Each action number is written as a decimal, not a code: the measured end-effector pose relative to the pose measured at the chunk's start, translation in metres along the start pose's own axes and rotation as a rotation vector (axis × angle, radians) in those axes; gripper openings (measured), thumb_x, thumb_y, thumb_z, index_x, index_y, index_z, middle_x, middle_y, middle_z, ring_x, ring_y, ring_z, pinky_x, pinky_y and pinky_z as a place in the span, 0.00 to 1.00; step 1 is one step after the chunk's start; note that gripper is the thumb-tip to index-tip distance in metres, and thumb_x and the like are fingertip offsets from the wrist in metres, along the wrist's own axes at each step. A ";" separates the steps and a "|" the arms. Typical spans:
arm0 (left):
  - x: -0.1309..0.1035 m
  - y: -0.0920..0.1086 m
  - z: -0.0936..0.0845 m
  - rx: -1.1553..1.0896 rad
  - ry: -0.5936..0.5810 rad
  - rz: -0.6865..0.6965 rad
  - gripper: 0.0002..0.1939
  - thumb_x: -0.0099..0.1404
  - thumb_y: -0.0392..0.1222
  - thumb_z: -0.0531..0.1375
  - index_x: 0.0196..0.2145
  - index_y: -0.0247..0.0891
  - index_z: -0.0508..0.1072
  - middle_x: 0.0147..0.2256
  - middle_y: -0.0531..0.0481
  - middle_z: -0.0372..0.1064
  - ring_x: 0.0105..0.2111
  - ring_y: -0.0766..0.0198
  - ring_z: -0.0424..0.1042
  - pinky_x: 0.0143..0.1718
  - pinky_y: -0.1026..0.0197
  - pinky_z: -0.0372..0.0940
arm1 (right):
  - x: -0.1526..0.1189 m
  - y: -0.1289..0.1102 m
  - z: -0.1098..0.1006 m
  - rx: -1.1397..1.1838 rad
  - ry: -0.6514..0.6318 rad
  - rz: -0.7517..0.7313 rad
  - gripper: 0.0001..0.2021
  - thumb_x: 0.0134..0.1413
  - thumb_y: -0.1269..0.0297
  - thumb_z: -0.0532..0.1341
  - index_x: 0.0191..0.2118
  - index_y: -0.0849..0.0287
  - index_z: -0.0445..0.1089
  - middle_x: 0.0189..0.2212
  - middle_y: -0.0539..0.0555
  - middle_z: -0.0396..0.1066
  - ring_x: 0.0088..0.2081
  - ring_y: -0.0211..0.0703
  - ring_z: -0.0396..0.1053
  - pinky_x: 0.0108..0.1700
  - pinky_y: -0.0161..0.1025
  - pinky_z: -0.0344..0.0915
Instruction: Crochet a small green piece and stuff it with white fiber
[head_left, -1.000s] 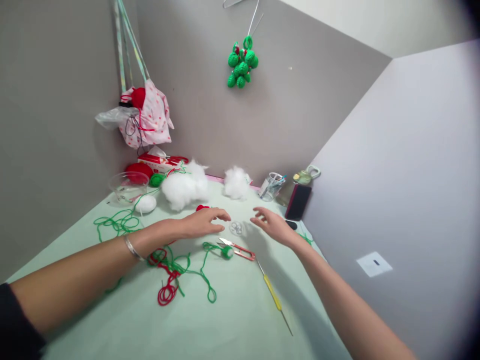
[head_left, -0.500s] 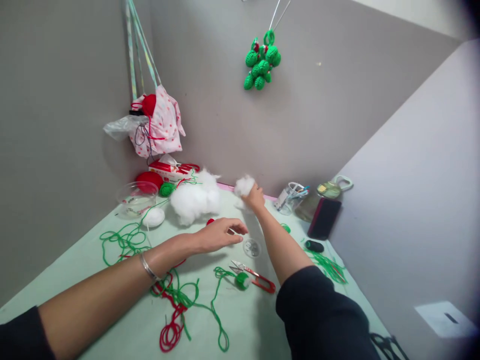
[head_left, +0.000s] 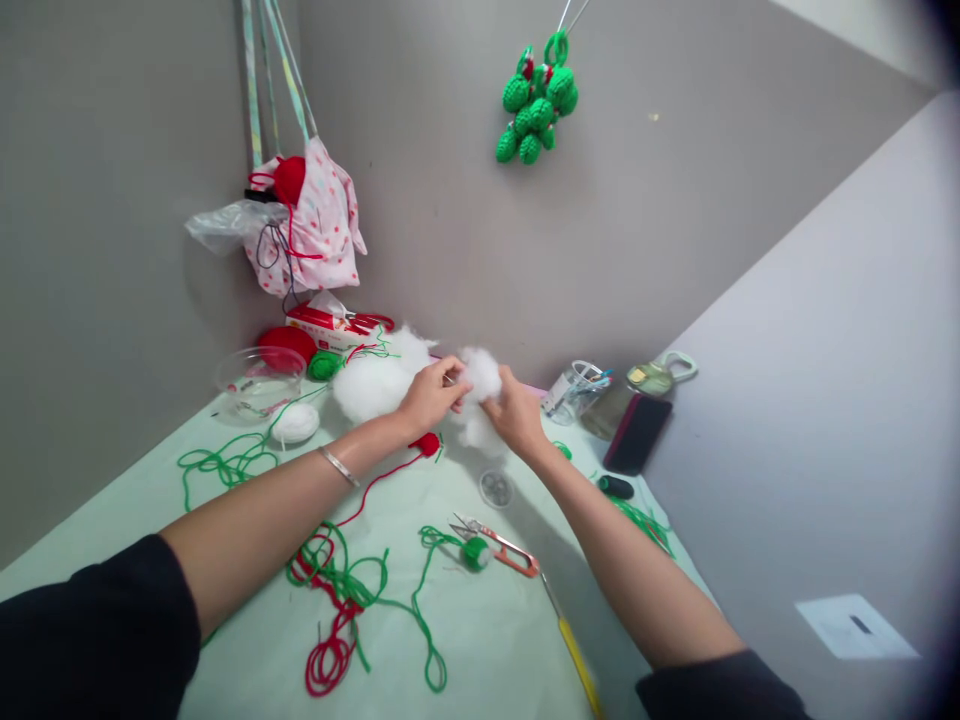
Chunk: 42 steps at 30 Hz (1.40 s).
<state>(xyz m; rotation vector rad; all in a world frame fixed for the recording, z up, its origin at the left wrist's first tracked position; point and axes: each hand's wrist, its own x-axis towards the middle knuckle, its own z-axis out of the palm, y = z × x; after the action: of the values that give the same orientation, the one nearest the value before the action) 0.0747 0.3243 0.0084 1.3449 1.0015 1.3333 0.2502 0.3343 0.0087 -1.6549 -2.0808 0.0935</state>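
A fluffy white tuft of fibre stuffing [head_left: 480,374] is held up between my two hands near the back of the table. My right hand [head_left: 519,408] grips it from the right, fingers closed behind and thumb in front. At its left edge, my left hand [head_left: 435,392] pinches the fluff with curled fingers. A larger heap of stuffing [head_left: 367,388] lies just behind and left of my left wrist. Below the hands sit a small red crocheted piece [head_left: 426,444] with a trailing yarn and a small round clear dish [head_left: 496,489].
Orange-handled thread snips [head_left: 510,552] lie beside a small green crocheted ball [head_left: 475,553]. A yellow-handled crochet hook [head_left: 576,655] is in front. Tangled green and red yarn [head_left: 341,575] spreads at left; a phone [head_left: 638,434] and clear cup [head_left: 576,391] stand at right.
My left hand has moved up and back to meet the tuft, which my right hand still grips. The view has shifted slightly, and the yellow-handled hook now shows.
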 end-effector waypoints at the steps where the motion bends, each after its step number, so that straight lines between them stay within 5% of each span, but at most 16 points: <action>1: -0.001 0.003 0.000 -0.054 -0.019 -0.017 0.09 0.57 0.32 0.67 0.35 0.36 0.70 0.27 0.57 0.67 0.20 0.70 0.68 0.26 0.64 0.68 | 0.001 -0.001 -0.001 0.002 -0.007 0.000 0.19 0.58 0.59 0.58 0.54 0.53 0.72 0.47 0.57 0.79 0.49 0.55 0.74 0.48 0.42 0.65; 6: -0.012 0.032 -0.019 -0.365 -0.055 -0.090 0.08 0.61 0.35 0.66 0.29 0.36 0.69 0.24 0.56 0.67 0.22 0.72 0.69 0.26 0.70 0.69 | 0.029 0.016 -0.009 0.003 0.021 0.167 0.16 0.62 0.62 0.53 0.42 0.59 0.78 0.43 0.66 0.80 0.49 0.62 0.75 0.47 0.45 0.65; 11: -0.020 0.052 -0.050 -0.581 0.023 -0.108 0.07 0.63 0.34 0.65 0.31 0.37 0.69 0.25 0.57 0.69 0.22 0.75 0.68 0.27 0.73 0.69 | 0.057 0.030 -0.020 0.073 0.015 0.271 0.21 0.60 0.60 0.59 0.56 0.63 0.72 0.55 0.71 0.73 0.57 0.65 0.71 0.55 0.51 0.65; 14: -0.025 0.053 -0.057 -0.617 0.029 -0.102 0.07 0.61 0.32 0.65 0.31 0.37 0.69 0.27 0.57 0.71 0.25 0.74 0.72 0.31 0.71 0.72 | 0.058 0.018 -0.030 0.155 0.000 0.229 0.33 0.56 0.57 0.65 0.64 0.66 0.63 0.65 0.75 0.61 0.63 0.65 0.65 0.61 0.54 0.63; 16: -0.028 0.052 -0.057 -0.603 0.021 -0.105 0.08 0.60 0.31 0.65 0.32 0.37 0.69 0.29 0.57 0.71 0.28 0.73 0.74 0.34 0.69 0.73 | 0.052 0.003 -0.038 0.231 -0.005 0.168 0.33 0.64 0.52 0.59 0.69 0.63 0.57 0.68 0.72 0.56 0.64 0.59 0.63 0.60 0.51 0.64; 19: -0.031 0.047 -0.053 -0.545 0.008 -0.119 0.08 0.58 0.29 0.64 0.30 0.36 0.67 0.28 0.56 0.70 0.30 0.71 0.76 0.36 0.68 0.74 | 0.034 -0.023 -0.047 0.411 -0.124 0.035 0.29 0.70 0.46 0.47 0.71 0.47 0.51 0.63 0.60 0.67 0.54 0.46 0.72 0.49 0.43 0.72; 22: -0.033 0.040 -0.047 -0.458 0.001 -0.133 0.08 0.58 0.30 0.63 0.30 0.36 0.66 0.29 0.56 0.69 0.29 0.71 0.74 0.37 0.65 0.75 | 0.014 -0.047 -0.045 0.769 -0.321 -0.177 0.31 0.58 0.46 0.63 0.65 0.47 0.60 0.54 0.56 0.72 0.48 0.46 0.71 0.46 0.41 0.70; 24: -0.036 0.036 -0.043 -0.394 0.005 -0.136 0.08 0.60 0.36 0.64 0.33 0.37 0.66 0.32 0.54 0.70 0.30 0.69 0.75 0.34 0.64 0.75 | 0.005 -0.058 -0.039 0.812 -0.232 -0.190 0.23 0.53 0.52 0.67 0.53 0.52 0.68 0.46 0.54 0.73 0.44 0.45 0.70 0.45 0.40 0.68; 27: -0.039 0.030 -0.037 -0.285 0.023 -0.121 0.15 0.62 0.47 0.66 0.41 0.40 0.67 0.34 0.53 0.72 0.26 0.68 0.73 0.25 0.66 0.69 | -0.003 -0.066 -0.029 0.690 -0.134 -0.191 0.13 0.54 0.59 0.64 0.44 0.54 0.67 0.39 0.52 0.71 0.39 0.43 0.66 0.43 0.40 0.64; 31: -0.039 0.023 -0.032 -0.160 0.030 -0.081 0.17 0.58 0.42 0.70 0.38 0.41 0.66 0.21 0.62 0.65 0.14 0.74 0.59 0.16 0.69 0.52 | -0.007 -0.064 -0.021 0.477 -0.108 -0.232 0.10 0.57 0.60 0.62 0.43 0.53 0.65 0.35 0.49 0.69 0.36 0.42 0.64 0.39 0.38 0.61; 37: -0.039 0.035 -0.046 -0.175 -0.214 -0.100 0.15 0.55 0.44 0.71 0.30 0.40 0.67 0.15 0.63 0.56 0.13 0.74 0.55 0.16 0.69 0.53 | 0.009 -0.044 -0.019 0.287 0.019 -0.161 0.02 0.54 0.69 0.58 0.32 0.55 0.66 0.27 0.49 0.67 0.33 0.43 0.63 0.40 0.38 0.58; 39: -0.046 0.047 -0.055 -0.187 -0.377 -0.154 0.15 0.53 0.45 0.72 0.28 0.39 0.69 0.15 0.62 0.54 0.13 0.74 0.52 0.15 0.68 0.53 | 0.020 -0.032 -0.021 0.244 0.106 -0.091 0.06 0.55 0.71 0.55 0.36 0.56 0.68 0.32 0.52 0.70 0.37 0.45 0.66 0.44 0.40 0.60; 42: -0.059 0.062 -0.066 -0.194 -0.558 -0.232 0.13 0.50 0.43 0.75 0.27 0.36 0.75 0.20 0.54 0.66 0.16 0.72 0.60 0.17 0.66 0.60 | 0.038 -0.010 -0.027 0.190 0.197 0.030 0.13 0.62 0.70 0.49 0.48 0.60 0.67 0.43 0.61 0.72 0.46 0.51 0.67 0.51 0.46 0.61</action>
<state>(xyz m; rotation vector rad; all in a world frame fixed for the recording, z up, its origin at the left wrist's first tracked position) 0.0011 0.2591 0.0528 1.3024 0.6034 0.7897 0.2458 0.3609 0.0482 -1.5170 -1.8410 0.1284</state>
